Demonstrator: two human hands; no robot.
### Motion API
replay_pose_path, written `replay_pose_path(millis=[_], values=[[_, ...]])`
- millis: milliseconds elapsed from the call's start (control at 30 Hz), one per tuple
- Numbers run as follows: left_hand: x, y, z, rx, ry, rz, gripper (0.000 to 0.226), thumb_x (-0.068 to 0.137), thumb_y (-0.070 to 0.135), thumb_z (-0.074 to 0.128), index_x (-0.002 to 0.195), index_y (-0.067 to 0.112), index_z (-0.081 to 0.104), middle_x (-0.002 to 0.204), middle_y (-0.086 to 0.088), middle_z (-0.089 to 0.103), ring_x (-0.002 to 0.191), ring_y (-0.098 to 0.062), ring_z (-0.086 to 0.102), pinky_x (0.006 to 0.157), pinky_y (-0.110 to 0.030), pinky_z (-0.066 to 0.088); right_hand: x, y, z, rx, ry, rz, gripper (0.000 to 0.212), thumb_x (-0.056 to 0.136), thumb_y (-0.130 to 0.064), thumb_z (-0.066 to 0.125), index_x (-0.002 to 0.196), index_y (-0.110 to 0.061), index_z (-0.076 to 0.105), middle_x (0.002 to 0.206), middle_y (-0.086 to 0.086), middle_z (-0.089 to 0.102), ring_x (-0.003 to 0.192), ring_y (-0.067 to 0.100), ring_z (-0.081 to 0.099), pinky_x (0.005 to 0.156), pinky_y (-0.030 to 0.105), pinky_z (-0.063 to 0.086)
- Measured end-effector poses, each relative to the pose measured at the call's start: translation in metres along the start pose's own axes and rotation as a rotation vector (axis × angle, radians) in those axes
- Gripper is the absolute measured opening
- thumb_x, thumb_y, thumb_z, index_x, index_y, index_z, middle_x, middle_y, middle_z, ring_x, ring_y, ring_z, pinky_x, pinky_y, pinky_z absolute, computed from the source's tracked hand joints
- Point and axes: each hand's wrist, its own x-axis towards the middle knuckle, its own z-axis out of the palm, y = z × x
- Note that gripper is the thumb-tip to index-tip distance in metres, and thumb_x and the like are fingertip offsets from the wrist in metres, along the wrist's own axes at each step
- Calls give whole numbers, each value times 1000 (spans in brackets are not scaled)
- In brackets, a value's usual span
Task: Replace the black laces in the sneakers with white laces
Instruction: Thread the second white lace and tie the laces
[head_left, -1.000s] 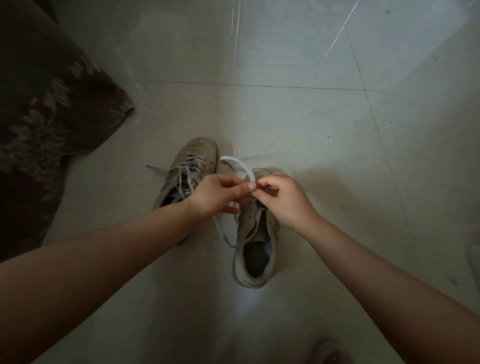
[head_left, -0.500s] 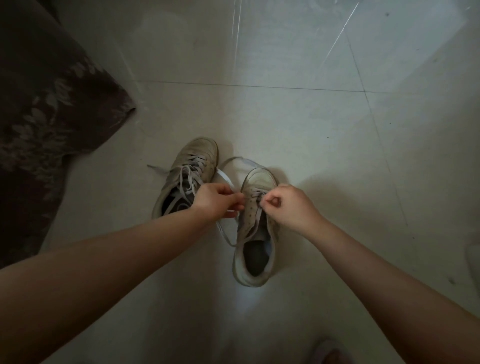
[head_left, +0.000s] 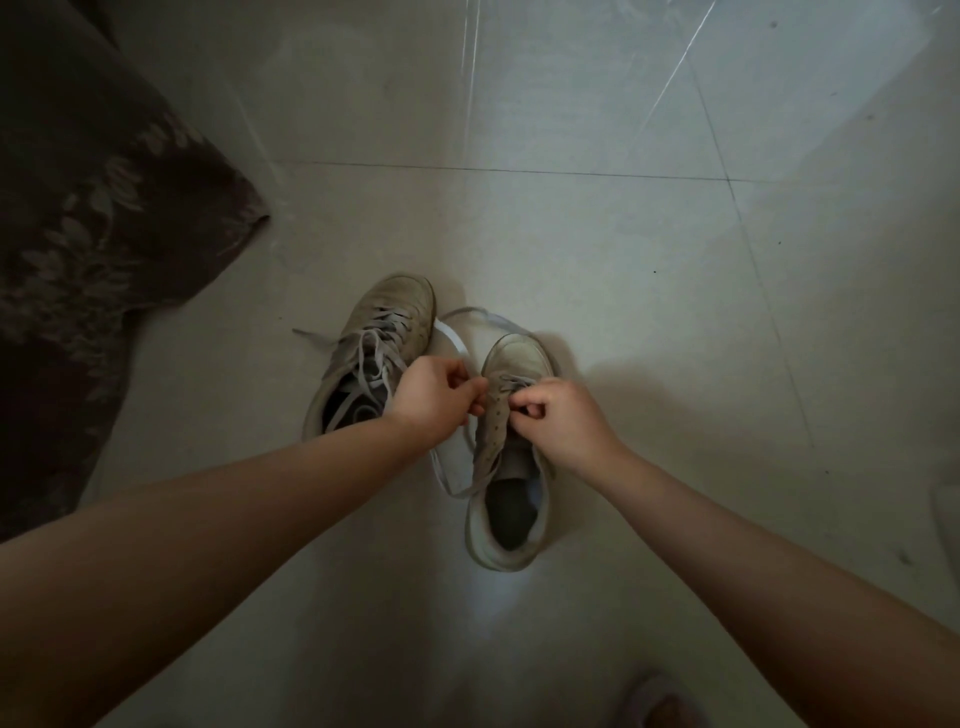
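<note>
Hands (head_left: 436, 397) pinch flat white lace (head_left: 453, 332) over sneaker (head_left: 511, 467).

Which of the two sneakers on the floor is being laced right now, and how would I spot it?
Start at the dark patterned cloth on the left of the tiled floor; two worn sneakers stand side by side to its right. It is the right sneaker, farther from the cloth, with the left hand and right hand over it. Unlike the laced left sneaker, most of its eyelets are empty, and a loose white lace loops around its toe.
</note>
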Motion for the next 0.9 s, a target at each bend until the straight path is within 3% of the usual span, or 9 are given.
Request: replay_pose_path(millis=[100, 233, 400, 467, 567, 667, 767, 833, 900], values=[[2, 1, 2, 4, -1, 27, 24, 91, 11, 59, 67, 14, 58, 63, -3, 62, 57, -9, 61, 55, -18, 51, -1, 2, 1, 34, -11, -24, 24, 79, -9, 66, 59, -2, 57, 56, -1, 40, 62, 18, 44, 59, 32, 34], [4, 1, 7, -8, -94, -38, 17, 90, 9, 61, 72, 7, 60, 64, -5, 58, 51, -5, 56, 49, -10, 48, 1, 5, 5, 143, 21, 17, 41, 79, -5, 66, 49, -23, 44, 50, -6, 35, 54, 11, 37, 55, 31, 29], [5, -3, 14, -16, -87, -85, 29, 80, 32, 73, 69, 15, 53, 67, -2, 54, 70, -17, 56, 74, -34, 53, 4, 6, 6, 97, 38, 21, 28, 81, -4, 61, 56, -12, 51, 57, -2, 41, 57, 16, 42, 55, 32, 31], [3, -3, 17, -26, -98, -66, 28, 77, 32, 75, 72, 17, 52, 70, -1, 54, 72, -17, 55, 75, -37, 53, 3, 5, 5, 78, 48, 32, 16, 81, -4, 59, 65, -3, 57, 62, 2, 46, 61, 21, 45, 56, 33, 35], [6, -3, 16, 30, -49, 2, 18, 80, 21, 72, 79, 11, 56, 74, -4, 57, 73, -19, 56, 76, -38, 52, -2, 7, 3, 153, 67, 131, 18, 87, -8, 61, 70, -13, 57, 62, -4, 47, 57, 10, 45, 56, 21, 36], [11, -1, 11, 27, -56, 17, 11, 81, 12, 67, 79, 12, 57, 78, -5, 60, 74, -17, 56, 74, -32, 49, -7, 20, -13, 688, 167, 392, 20, 93, -6, 54, 76, -14, 58, 78, 4, 60, 73, 14, 58, 76, 26, 49], [11, -4, 10, 11, -96, 31, 15, 82, 10, 65, 76, 19, 55, 74, 1, 58, 68, -11, 53, 64, -18, 45, -13, 27, -42, 1485, 253, 526, 17, 98, -5, 39, 90, -7, 55, 103, 10, 64, 103, 20, 60, 100, 36, 43], [12, -4, 10, 68, -88, 101, 21, 81, 8, 63, 72, 20, 50, 68, 4, 52, 63, -8, 48, 60, -16, 42, -14, 22, -52, 1782, 191, 504, 21, 99, -7, 34, 89, -5, 52, 89, 9, 68, 89, 18, 66, 91, 35, 51], [12, 0, 11, 170, -59, 224, 27, 77, 5, 62, 68, 20, 41, 69, 1, 46, 62, -13, 45, 62, -26, 43, -12, 8, -49, 1730, 123, 553, 27, 98, -8, 32, 75, -9, 47, 66, 5, 55, 56, 12, 57, 65, 30, 55]])
